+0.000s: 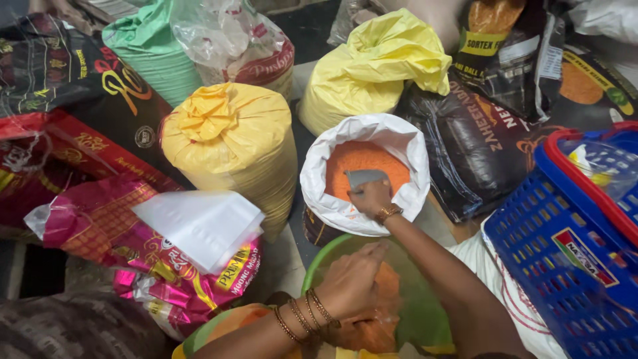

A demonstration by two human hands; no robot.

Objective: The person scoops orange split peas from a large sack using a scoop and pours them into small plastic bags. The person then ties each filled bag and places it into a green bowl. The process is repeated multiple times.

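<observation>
Your right hand (372, 197) has its fingers clenched on a grey scoop (364, 177), dipped into the orange lentils (362, 159) of the white sack (399, 143) at twelve o'clock. Your left hand (352, 282) grips a clear bag (372, 312) of lentils over the green bowl (425, 306) at six o'clock, with a blue basket (551, 252) at three.

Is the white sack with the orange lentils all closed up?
No, the white sack is open at the top, and the right hand holds a grey scoop in the orange lentils.
</observation>
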